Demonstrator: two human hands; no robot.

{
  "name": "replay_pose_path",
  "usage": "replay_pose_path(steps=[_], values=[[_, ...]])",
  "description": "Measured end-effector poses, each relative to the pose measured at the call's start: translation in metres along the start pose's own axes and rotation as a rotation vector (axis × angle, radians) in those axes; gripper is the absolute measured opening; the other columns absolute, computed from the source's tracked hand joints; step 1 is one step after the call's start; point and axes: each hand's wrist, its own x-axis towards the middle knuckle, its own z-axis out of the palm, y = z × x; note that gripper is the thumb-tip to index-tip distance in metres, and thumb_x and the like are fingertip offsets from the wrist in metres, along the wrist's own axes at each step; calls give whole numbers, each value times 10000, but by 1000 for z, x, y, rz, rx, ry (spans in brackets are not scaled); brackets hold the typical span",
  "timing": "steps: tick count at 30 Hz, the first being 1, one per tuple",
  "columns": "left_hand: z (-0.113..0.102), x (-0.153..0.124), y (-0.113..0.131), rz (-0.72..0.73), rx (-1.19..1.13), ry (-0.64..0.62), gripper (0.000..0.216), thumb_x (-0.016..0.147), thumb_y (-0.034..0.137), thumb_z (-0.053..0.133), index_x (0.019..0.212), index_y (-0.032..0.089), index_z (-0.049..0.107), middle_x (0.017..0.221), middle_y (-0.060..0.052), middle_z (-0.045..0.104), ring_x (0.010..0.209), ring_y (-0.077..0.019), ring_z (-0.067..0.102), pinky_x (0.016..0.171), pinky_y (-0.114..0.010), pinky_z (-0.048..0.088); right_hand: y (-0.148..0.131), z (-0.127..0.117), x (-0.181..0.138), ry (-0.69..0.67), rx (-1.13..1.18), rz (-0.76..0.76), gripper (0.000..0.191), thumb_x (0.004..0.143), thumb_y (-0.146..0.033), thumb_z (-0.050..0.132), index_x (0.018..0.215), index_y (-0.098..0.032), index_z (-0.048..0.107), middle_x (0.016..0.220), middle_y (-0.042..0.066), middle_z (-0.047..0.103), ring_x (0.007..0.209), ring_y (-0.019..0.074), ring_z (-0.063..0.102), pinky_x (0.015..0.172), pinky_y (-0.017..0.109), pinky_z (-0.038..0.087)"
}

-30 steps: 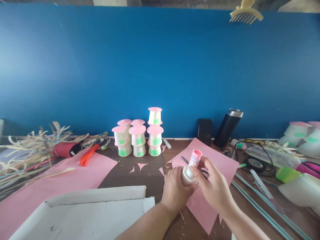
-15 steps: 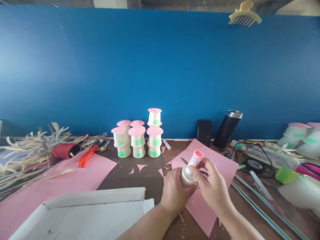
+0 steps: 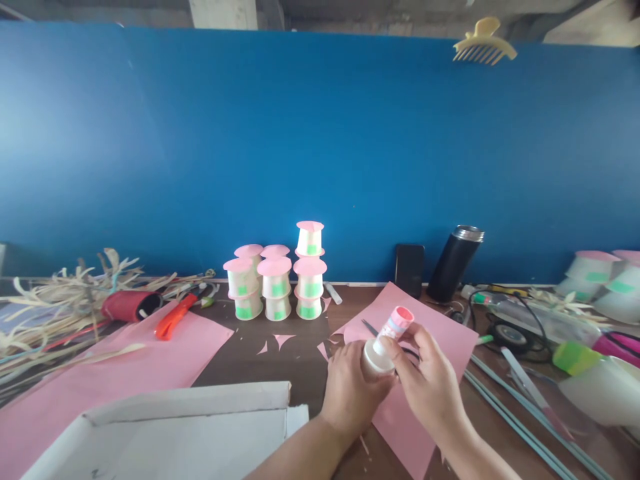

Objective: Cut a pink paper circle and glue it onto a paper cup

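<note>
My left hand (image 3: 349,381) is wrapped round a small white paper cup (image 3: 375,358), held over a pink paper sheet (image 3: 440,337). My right hand (image 3: 429,381) grips a pink-capped glue stick (image 3: 393,325), its lower end pressed against the cup's rim. Scissors (image 3: 371,328) lie on the pink sheet just behind the hands, partly hidden. A stack of finished white cups with pink tops and green squares (image 3: 277,280) stands at the back centre by the blue wall.
A white cardboard tray (image 3: 175,430) sits at the near left beside another pink sheet (image 3: 125,363). An orange cutter (image 3: 173,317), a red roll (image 3: 127,305) and dried straw (image 3: 55,300) lie at left. A phone (image 3: 410,265), black flask (image 3: 455,263), cables and more cups (image 3: 600,273) are at right.
The view has tilted up slightly. My right hand has tipped the glue stick a little further right while rubbing it on the cup; my left hand keeps its hold.
</note>
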Motion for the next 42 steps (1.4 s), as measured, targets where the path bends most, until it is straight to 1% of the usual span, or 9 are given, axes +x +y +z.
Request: replay_pose_path(steps=[5, 10, 13, 19, 23, 29, 35, 39, 42], values=[[1, 0, -1, 14, 20, 6, 255, 670, 288, 666, 902, 218, 587, 876, -45, 638, 862, -245, 569, 782, -355, 418, -2, 9, -2, -17, -23, -14, 239, 861, -460, 570, 1009, -276, 539, 942, 1, 663, 887, 217, 629, 756, 321, 476], [0, -1, -2, 8, -1, -4, 241, 682, 264, 652, 909, 222, 585, 867, -36, 640, 846, -230, 570, 771, -338, 418, -4, 6, -4, -95, -106, -90, 217, 889, -439, 538, 1029, -274, 553, 952, 9, 648, 892, 218, 606, 762, 335, 454], [1, -1, -3, -3, -8, -1, 244, 684, 262, 651, 916, 219, 587, 890, -36, 643, 856, -227, 566, 766, -329, 417, -3, 1, -3, -89, -150, -150, 205, 899, -433, 522, 1022, -274, 558, 931, 16, 629, 886, 221, 592, 753, 339, 450], [1, 1, -1, -6, -34, -11, 326, 676, 326, 695, 971, 222, 604, 952, -36, 653, 920, -239, 559, 819, -340, 413, 4, -5, 1, -59, -179, -177, 191, 904, -433, 510, 984, -267, 558, 916, 28, 622, 887, 231, 587, 757, 349, 457], [0, 1, 0, -17, -49, -22, 332, 667, 298, 695, 978, 223, 605, 959, -33, 653, 930, -237, 559, 815, -331, 413, 6, -7, 2, -19, -168, -120, 232, 892, -456, 513, 1000, -255, 554, 919, 31, 640, 873, 237, 608, 761, 351, 462], [-2, -1, 2, -25, -38, -35, 349, 657, 289, 689, 988, 221, 601, 955, -30, 648, 928, -241, 557, 799, -333, 416, 1, -11, 4, 5, -51, -41, 254, 882, -490, 506, 960, -253, 556, 889, 19, 678, 847, 212, 643, 719, 282, 485], [-2, 1, 1, -19, -29, -34, 352, 659, 275, 688, 998, 224, 606, 957, -30, 651, 937, -244, 558, 815, -339, 419, 7, -12, 4, -78, -84, -31, 255, 900, -483, 473, 959, -247, 549, 882, 23, 666, 842, 221, 640, 714, 291, 478], [-2, 1, 0, -10, -66, -35, 364, 653, 278, 701, 1003, 224, 615, 946, -27, 661, 919, -235, 571, 813, -327, 430, 8, -11, 3, -141, -71, -3, 256, 912, -488, 452, 929, -247, 536, 855, 19, 652, 774, 212, 635, 685, 298, 476], [-3, 0, 0, -4, -84, -36, 377, 657, 269, 691, 1024, 221, 622, 956, -35, 671, 911, -231, 586, 810, -320, 442, 5, -10, 2, -193, -42, -14, 245, 922, -474, 447, 969, -252, 539, 912, 26, 660, 826, 213, 635, 728, 301, 477]])
